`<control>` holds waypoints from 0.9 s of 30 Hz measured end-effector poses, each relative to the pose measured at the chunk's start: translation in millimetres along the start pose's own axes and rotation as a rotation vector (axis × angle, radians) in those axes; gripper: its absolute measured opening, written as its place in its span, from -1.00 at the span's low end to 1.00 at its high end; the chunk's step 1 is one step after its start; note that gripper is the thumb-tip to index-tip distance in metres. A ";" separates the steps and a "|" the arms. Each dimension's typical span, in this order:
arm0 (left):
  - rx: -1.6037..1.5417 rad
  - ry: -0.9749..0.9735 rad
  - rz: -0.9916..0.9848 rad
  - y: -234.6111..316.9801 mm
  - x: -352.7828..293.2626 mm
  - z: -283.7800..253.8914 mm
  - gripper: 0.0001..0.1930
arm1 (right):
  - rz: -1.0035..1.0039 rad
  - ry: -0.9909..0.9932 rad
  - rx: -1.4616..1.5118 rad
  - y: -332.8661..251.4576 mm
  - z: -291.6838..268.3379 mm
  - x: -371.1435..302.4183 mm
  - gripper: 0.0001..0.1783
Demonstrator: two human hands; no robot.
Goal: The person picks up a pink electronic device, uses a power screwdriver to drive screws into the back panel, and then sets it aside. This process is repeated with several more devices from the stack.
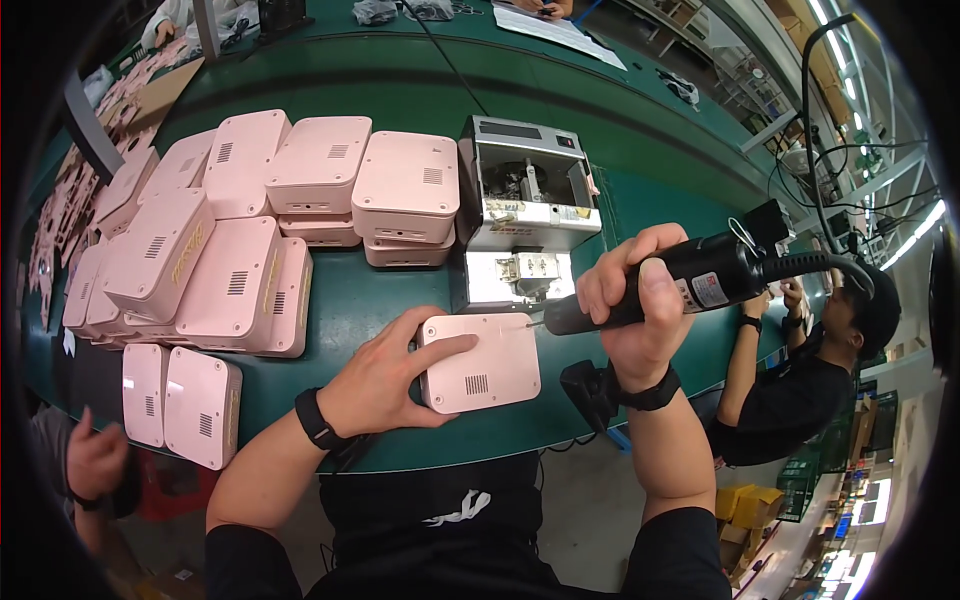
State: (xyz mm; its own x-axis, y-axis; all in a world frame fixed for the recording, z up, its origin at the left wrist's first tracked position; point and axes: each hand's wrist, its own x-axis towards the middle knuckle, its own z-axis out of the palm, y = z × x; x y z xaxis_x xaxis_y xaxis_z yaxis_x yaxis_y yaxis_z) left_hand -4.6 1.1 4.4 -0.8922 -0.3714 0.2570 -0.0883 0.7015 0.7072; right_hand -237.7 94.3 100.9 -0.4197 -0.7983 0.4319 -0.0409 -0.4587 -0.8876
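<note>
On the green bench in front of me lies a pink plastic box-shaped housing (495, 350), its slotted vent and corner screw holes facing up. My left hand (390, 370) grips it by the left side, with the index finger across its top and the thumb at the near edge. My right hand (640, 295) is wrapped around a black electric screwdriver (700, 275), held slanting from the upper right. The thin bit points at the housing's far right corner; whether it sits in the screw hole I cannot tell.
A screw feeder machine (530, 185) stands just beyond the housing. Stacks of pink housings (235, 270) fill the left of the green bench (340, 400). A black cable (815, 150) hangs at the right. A co-worker in black (790, 390) sits at the right; another person's hand (95, 460) shows at lower left.
</note>
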 end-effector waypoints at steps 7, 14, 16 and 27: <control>0.003 -0.004 -0.005 1.1 0.8 -0.7 -0.16 | -0.005 -0.017 -0.012 1.0 -0.4 2.2 -0.75; -0.023 -0.015 -0.013 1.5 1.2 -1.0 -0.17 | -0.024 0.012 0.038 -14.2 2.0 8.1 -0.74; -0.009 -0.003 -0.005 0.9 1.4 -0.8 -0.18 | -0.046 0.020 0.073 -21.4 7.2 12.0 -0.74; -0.002 0.004 0.041 -1.6 0.5 0.4 -0.14 | -0.004 -0.006 0.073 -22.4 13.4 24.2 -0.72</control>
State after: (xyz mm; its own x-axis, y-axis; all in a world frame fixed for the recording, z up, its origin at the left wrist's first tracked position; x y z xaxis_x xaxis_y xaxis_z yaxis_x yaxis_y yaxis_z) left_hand -5.1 0.0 3.1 -0.8934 -0.3447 0.2881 -0.0511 0.7150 0.6972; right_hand -234.8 80.0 133.3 -0.4138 -0.7987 0.4368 0.0235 -0.4890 -0.8720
